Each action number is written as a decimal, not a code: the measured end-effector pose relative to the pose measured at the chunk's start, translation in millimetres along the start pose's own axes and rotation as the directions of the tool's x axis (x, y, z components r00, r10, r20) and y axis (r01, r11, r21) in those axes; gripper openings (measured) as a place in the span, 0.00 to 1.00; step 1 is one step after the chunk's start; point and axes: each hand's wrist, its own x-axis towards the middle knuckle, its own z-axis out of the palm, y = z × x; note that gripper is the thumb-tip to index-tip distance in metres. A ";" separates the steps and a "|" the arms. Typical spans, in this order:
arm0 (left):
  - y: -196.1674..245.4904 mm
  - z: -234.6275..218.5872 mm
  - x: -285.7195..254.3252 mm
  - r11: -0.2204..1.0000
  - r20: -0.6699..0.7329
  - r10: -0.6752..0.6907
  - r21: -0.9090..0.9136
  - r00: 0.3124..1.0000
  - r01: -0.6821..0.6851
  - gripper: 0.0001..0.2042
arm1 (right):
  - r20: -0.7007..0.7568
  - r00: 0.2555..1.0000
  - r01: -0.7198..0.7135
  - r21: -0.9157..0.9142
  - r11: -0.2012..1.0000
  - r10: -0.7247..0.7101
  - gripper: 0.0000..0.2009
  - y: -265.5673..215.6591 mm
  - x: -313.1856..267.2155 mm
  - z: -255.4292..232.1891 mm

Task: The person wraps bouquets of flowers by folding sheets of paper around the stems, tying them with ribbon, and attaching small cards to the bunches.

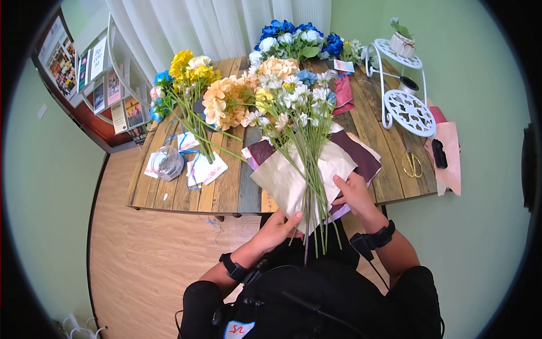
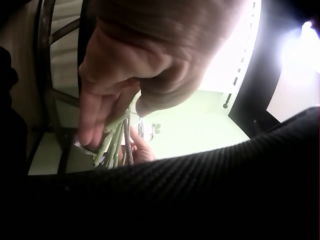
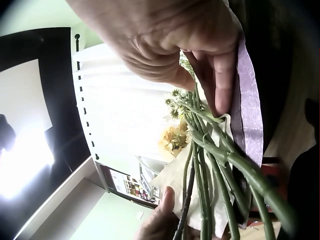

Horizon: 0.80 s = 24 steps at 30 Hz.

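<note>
A bouquet of white daisy-like flowers (image 1: 291, 101) lies on cream wrapping paper (image 1: 276, 175), its long green stems (image 1: 316, 220) reaching past the table's front edge. Dark plum and lilac sheets (image 1: 364, 158) are layered under the cream one. My left hand (image 1: 278, 230) holds the paper's lower left edge beside the stems, thumb in front and fingers behind. On the other side, my right hand (image 1: 357, 195) grips the right edge of the paper layers. The right wrist view shows its thumb close to the stems (image 3: 202, 165) and its fingers by the lilac sheet (image 3: 247, 105).
Peach hydrangeas (image 1: 226, 104), yellow flowers (image 1: 192, 68) and blue flowers (image 1: 291, 34) lie at the back and left. A clear jar (image 1: 167, 163) stands among white cards (image 1: 206, 169). To the right are gold-handled scissors (image 1: 412, 165), a white tiered stand (image 1: 409, 113) and a black object (image 1: 439, 153).
</note>
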 end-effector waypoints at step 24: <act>63.9 24.2 82.2 0.551 -0.126 0.315 0.831 0.941 -0.074 0.51 | 0.110 0.993 0.011 -0.462 0.887 0.045 0.14 -10.8 1.6 -1.4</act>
